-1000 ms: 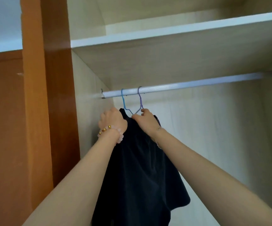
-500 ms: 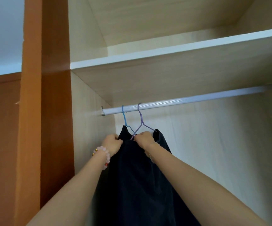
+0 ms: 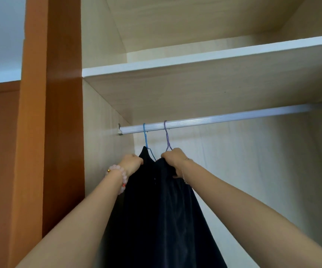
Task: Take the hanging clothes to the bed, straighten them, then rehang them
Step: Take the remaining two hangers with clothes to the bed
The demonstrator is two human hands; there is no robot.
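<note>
Dark navy clothes (image 3: 162, 209) hang from two wire hangers hooked on a silver closet rod (image 3: 214, 120): a blue hanger (image 3: 145, 138) on the left and a purple hanger (image 3: 167, 136) just right of it. My left hand (image 3: 130, 163), with a pink bead bracelet at the wrist, grips the dark fabric at the left shoulder under the blue hanger. At the base of the purple hanger, my right hand (image 3: 172, 160) holds the top of the fabric. Both hangers' lower parts are hidden by cloth and hands.
A pale wood shelf (image 3: 204, 74) runs right above the rod. The wardrobe's left inner wall (image 3: 102, 151) is close beside the clothes. An orange-brown wardrobe frame (image 3: 56, 132) stands at the left. The rod to the right carries no hangers.
The view has tilted upward, so rod and hands sit lower in frame. The purple hanger has slid a little right, apart from the blue one. Both hands stay on the fabric tops.
</note>
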